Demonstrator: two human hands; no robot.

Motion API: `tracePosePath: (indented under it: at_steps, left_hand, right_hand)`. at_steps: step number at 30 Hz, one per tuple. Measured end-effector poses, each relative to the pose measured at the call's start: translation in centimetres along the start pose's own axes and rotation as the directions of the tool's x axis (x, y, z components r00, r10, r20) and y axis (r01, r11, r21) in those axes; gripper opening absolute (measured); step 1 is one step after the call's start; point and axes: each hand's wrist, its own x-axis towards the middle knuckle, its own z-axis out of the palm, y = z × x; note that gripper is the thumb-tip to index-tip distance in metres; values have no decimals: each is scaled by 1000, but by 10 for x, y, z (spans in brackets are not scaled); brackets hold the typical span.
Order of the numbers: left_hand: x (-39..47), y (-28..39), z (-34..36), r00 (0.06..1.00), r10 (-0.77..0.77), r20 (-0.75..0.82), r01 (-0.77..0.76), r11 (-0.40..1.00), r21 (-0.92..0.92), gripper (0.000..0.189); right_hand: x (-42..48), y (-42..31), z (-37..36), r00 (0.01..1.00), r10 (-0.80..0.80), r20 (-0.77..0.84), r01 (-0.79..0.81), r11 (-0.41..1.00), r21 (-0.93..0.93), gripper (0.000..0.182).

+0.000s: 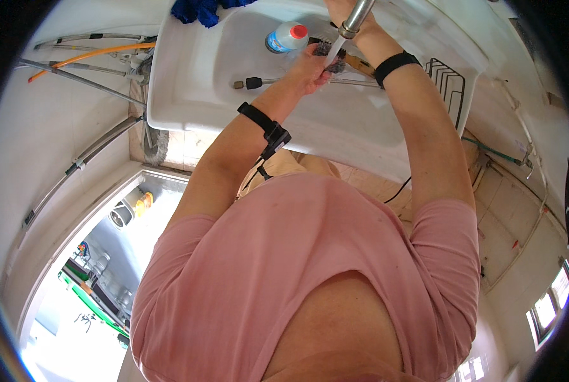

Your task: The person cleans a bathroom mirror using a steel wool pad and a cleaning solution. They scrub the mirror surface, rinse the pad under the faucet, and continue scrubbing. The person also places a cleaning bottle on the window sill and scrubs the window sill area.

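My left hand (311, 70) is under the faucet, with its fingers around a dark grey, fuzzy scrubber (336, 66). Water streams from the metal faucet spout (357, 18) onto the scrubber. Behind the spout is my right hand (349, 19), partly cut off by the top edge, so its grip is unclear. A brush with a wooden handle (359, 64) lies beneath my right forearm, its bristles near my left hand. Left of my hands stands a clear bottle with a red cap (286, 37). A metal rod with a black collar (254, 83) lies across the sink, passing behind my left wrist.
The white sink (184, 95) surrounds the work. Blue cloth (196, 12) hangs over its back left rim. A black wire rack (449, 86) sits at the right end. Mop poles and an orange stick (93, 55) lean at the left. A green hose (492, 149) runs below right.
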Motion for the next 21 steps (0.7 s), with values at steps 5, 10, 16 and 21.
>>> tracePosePath:
  at_steps: [5, 10, 16, 21]
  left_hand:
    - [10, 2, -12, 997, -68, -29, 71, 993, 98, 41]
    - [-25, 7, 1, 991, 18, 136, -20, 1000, 13, 32]
    - [-3, 9, -8, 999, -22, 24, 17, 977, 214, 24]
    - [-33, 22, 21, 982, 74, 173, -89, 993, 78, 17]
  right_hand:
    - [-2, -4, -12, 998, 33, 46, -33, 999, -4, 18]
    - [1, 0, -7, 996, 60, 67, -64, 996, 60, 17]
    - [3, 16, 36, 978, 206, 13, -200, 929, 311, 48]
    - [-1, 20, 47, 948, 308, 81, -310, 839, 447, 45]
